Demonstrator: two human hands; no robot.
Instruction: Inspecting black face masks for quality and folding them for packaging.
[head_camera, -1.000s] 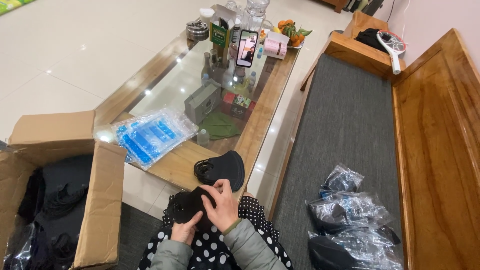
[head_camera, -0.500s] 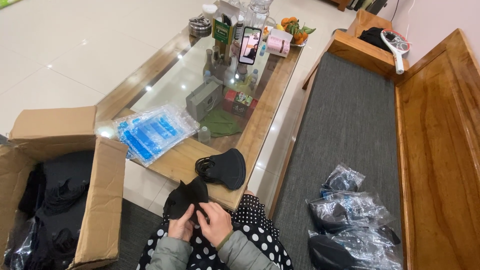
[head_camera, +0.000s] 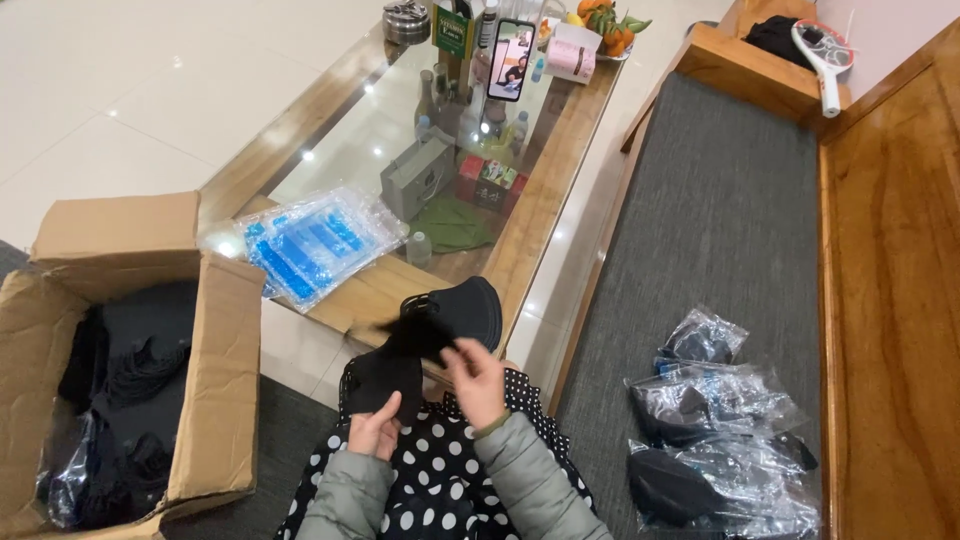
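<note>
I hold a black face mask (head_camera: 385, 368) over my lap, my left hand (head_camera: 374, 428) pinching its lower edge from beneath. My right hand (head_camera: 476, 380), fingers curled, pinches the mask's top, near the stack of black masks (head_camera: 462, 308) on the wooden table edge (head_camera: 365, 296).

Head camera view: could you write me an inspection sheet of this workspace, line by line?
Surface: glass-topped wooden table; grey bench cushion.
Job's things: black mask in both hands; mask pile on the table edge.
Clutter: blue-printed plastic bags, phone, fruit, bagged masks on the cushion.
Hands: left hand grips the mask's lower edge; right hand pinches its upper part.
Cables: nothing seen.
Surroundings: open cardboard box of black items, tiled floor, racket-shaped swatter.
</note>
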